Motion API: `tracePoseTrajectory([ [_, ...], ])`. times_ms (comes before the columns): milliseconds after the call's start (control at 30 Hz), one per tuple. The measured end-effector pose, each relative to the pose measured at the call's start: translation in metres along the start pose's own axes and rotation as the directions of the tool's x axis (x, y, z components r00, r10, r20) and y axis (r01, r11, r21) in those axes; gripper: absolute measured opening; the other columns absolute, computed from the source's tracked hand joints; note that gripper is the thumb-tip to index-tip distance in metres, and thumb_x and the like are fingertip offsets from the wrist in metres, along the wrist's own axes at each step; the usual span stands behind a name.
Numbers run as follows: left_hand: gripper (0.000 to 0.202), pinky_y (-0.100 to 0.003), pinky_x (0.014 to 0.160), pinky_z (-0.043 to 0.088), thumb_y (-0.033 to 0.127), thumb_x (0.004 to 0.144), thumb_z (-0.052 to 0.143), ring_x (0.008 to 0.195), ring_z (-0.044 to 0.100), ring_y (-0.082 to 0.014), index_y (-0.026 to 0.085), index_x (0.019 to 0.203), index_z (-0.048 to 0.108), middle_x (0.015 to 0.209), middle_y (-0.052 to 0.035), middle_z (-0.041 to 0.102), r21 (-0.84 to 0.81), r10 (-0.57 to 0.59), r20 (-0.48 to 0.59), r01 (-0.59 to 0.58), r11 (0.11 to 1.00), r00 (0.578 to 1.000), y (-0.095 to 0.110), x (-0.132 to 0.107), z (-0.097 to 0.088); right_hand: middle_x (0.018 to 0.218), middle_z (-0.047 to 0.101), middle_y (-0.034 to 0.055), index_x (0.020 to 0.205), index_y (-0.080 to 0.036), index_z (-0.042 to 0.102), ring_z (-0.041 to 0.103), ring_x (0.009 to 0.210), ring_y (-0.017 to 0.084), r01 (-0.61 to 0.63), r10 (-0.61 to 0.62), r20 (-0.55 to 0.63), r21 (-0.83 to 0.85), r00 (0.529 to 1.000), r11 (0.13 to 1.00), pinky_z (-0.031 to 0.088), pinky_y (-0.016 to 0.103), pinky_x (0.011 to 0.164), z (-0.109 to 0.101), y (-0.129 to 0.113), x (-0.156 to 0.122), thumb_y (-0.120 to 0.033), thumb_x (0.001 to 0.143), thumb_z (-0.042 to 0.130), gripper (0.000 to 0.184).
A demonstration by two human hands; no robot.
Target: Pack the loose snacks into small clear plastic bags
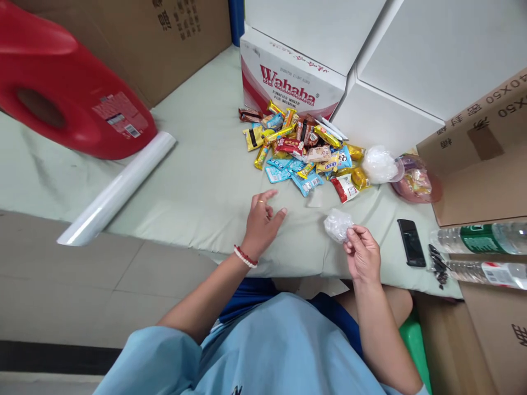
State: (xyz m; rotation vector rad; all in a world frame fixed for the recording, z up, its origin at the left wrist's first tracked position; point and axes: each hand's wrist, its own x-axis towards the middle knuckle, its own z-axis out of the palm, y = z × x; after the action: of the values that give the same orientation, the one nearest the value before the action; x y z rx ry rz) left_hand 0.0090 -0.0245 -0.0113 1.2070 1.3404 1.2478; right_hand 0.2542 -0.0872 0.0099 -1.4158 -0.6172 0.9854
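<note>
My right hand (362,252) pinches a small crumpled clear plastic bag (337,225) just above the pale green cloth (197,186). To its left, my left hand (261,225) hovers over the cloth with fingers loosely spread and nothing in them; a red-and-white bead bracelet circles that wrist. Beyond both hands lies a pile of wrapped snacks (300,151) in yellow, blue and red packets. A bunch of clear plastic bags (379,163) sits at the pile's right end.
A Wahaha water carton (288,82) and white boxes stand behind the pile. A red jug (61,93) and a roll of clear film (119,186) lie left. Right: a pink bowl (418,186), black phone (410,242), water bottles (481,238), cardboard box (486,148).
</note>
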Motion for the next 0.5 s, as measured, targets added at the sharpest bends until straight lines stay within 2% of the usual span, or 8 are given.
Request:
tracePoseTrajectory([
  [33, 0.025, -0.025, 0.066, 0.046, 0.034, 0.086, 0.070, 0.069, 0.052, -0.0096, 0.019, 0.106, 0.068, 0.105, -0.0053, 0.065, 0.025, 0.035, 0.052, -0.036, 0.999, 0.998, 0.003, -0.003, 0.001, 0.070, 0.056, -0.0042, 0.085, -0.023, 0.072, 0.043, 0.054, 0.007, -0.006, 0.006, 0.018, -0.010, 1.000, 1.000, 0.034, 0.021, 0.045, 0.002, -0.001, -0.003, -0.040, 0.065, 0.093, 0.033],
  [67, 0.018, -0.025, 0.065, 0.044, 0.035, 0.089, 0.066, 0.067, 0.051, -0.0102, 0.018, 0.093, 0.069, 0.090, -0.0026, 0.064, 0.024, 0.051, 0.135, -0.055, 0.998, 0.990, 0.005, -0.009, 0.004, 0.069, 0.056, -0.0041, 0.085, -0.023, 0.073, 0.043, 0.053, 0.007, -0.015, 0.015, 0.036, -0.018, 0.999, 1.000, 0.034, 0.021, 0.045, 0.004, -0.001, -0.006, -0.040, 0.066, 0.092, 0.033],
  [100, 0.020, -0.025, 0.064, 0.043, 0.037, 0.091, 0.064, 0.065, 0.051, -0.0105, 0.018, 0.086, 0.067, 0.081, -0.0010, 0.061, 0.008, 0.057, 0.224, -0.060, 0.998, 0.973, 0.007, -0.016, 0.008, 0.069, 0.056, -0.0039, 0.086, -0.023, 0.073, 0.043, 0.053, 0.007, -0.025, 0.027, 0.054, -0.024, 0.998, 0.999, 0.033, 0.021, 0.044, 0.007, -0.001, -0.009, -0.040, 0.067, 0.092, 0.032],
  [133, 0.022, -0.025, 0.063, 0.042, 0.039, 0.091, 0.065, 0.064, 0.051, -0.0106, 0.018, 0.086, 0.067, 0.078, -0.0005, 0.061, -0.012, 0.058, 0.302, -0.057, 0.998, 0.951, 0.008, -0.023, 0.013, 0.069, 0.057, -0.0039, 0.086, -0.022, 0.073, 0.042, 0.052, 0.007, -0.037, 0.038, 0.072, -0.027, 0.997, 0.999, 0.032, 0.021, 0.044, 0.010, 0.000, -0.012, -0.041, 0.068, 0.091, 0.032],
  [200, 0.027, -0.025, 0.063, 0.042, 0.042, 0.085, 0.073, 0.065, 0.052, -0.0103, 0.019, 0.097, 0.068, 0.088, -0.0017, 0.064, -0.053, 0.048, 0.391, -0.029, 0.998, 0.919, 0.007, -0.037, 0.027, 0.069, 0.057, -0.0039, 0.087, -0.022, 0.072, 0.042, 0.051, 0.006, -0.064, 0.068, 0.121, -0.034, 0.990, 0.997, 0.031, 0.020, 0.044, 0.016, 0.002, -0.018, -0.042, 0.069, 0.090, 0.032],
  [267, 0.034, -0.026, 0.065, 0.043, 0.043, 0.080, 0.078, 0.068, 0.053, -0.0108, 0.018, 0.102, 0.067, 0.096, -0.0031, 0.065, -0.100, 0.015, 0.421, 0.029, 0.995, 0.907, 0.002, -0.045, 0.039, 0.068, 0.057, -0.0040, 0.086, -0.022, 0.071, 0.041, 0.051, 0.007, -0.099, 0.108, 0.191, -0.055, 0.976, 0.994, 0.032, 0.021, 0.045, 0.022, 0.004, -0.024, -0.043, 0.070, 0.090, 0.033],
  [367, 0.029, -0.027, 0.070, 0.045, 0.044, 0.081, 0.074, 0.071, 0.054, -0.0124, 0.017, 0.086, 0.064, 0.083, -0.0011, 0.062, -0.194, -0.044, 0.455, 0.147, 0.970, 0.889, -0.010, -0.044, 0.050, 0.067, 0.057, -0.0038, 0.085, -0.021, 0.071, 0.042, 0.052, 0.007, -0.126, 0.147, 0.263, -0.097, 0.953, 0.987, 0.033, 0.021, 0.046, 0.024, 0.008, -0.029, -0.045, 0.069, 0.090, 0.035],
  [500, 0.031, -0.026, 0.073, 0.045, 0.043, 0.077, 0.076, 0.073, 0.055, -0.0118, 0.018, 0.084, 0.060, 0.078, 0.0022, 0.060, -0.305, -0.157, 0.380, 0.285, 0.909, 0.911, -0.017, -0.034, 0.041, 0.071, 0.057, -0.0027, 0.090, -0.021, 0.070, 0.043, 0.054, 0.009, -0.046, 0.089, 0.218, -0.193, 0.972, 0.980, 0.034, 0.023, 0.048, 0.003, 0.007, -0.021, -0.050, 0.076, 0.083, 0.035],
])
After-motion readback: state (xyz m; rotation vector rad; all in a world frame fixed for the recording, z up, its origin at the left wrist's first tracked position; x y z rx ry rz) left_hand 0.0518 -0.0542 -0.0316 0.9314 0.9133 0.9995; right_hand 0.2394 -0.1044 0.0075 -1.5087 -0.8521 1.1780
